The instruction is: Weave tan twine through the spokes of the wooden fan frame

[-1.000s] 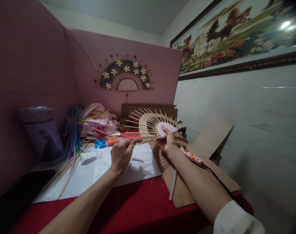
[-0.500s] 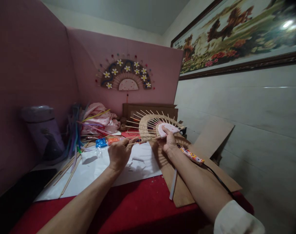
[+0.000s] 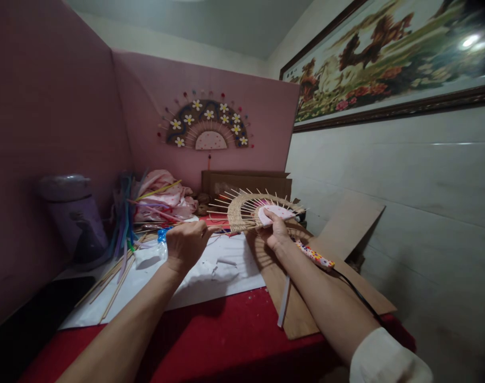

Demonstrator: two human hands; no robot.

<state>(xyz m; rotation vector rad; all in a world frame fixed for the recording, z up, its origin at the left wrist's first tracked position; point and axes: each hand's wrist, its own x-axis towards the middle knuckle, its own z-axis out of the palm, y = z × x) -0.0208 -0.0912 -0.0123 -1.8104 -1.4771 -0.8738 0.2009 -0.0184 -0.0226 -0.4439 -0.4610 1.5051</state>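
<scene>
My right hand (image 3: 275, 234) grips a half-round fan (image 3: 238, 210) by its pale pink spotted base (image 3: 277, 214), thumb on top. Thin wooden sticks radiate from the base, and a band of tan twine is woven through them. Their bare tips stick out past the band. At the fan's left end, my left hand (image 3: 189, 243) is closed, thumb and forefinger pinching a thin tan strand of twine (image 3: 223, 233) that runs to the woven band. The other fingers are curled, with their tips hidden from view.
A glue gun with a flowered cover (image 3: 314, 254) lies on cardboard (image 3: 302, 314) beneath my right forearm. Loose sticks (image 3: 117, 290) and white paper (image 3: 202, 295) lie on the red cloth (image 3: 214, 340). A finished flowered fan (image 3: 208, 119) hangs on the pink panel. A purple container (image 3: 77, 223) stands left.
My left hand has moved a little to the left, away from the fan, drawing out the strand. The fan has tilted slightly flatter in my right hand.
</scene>
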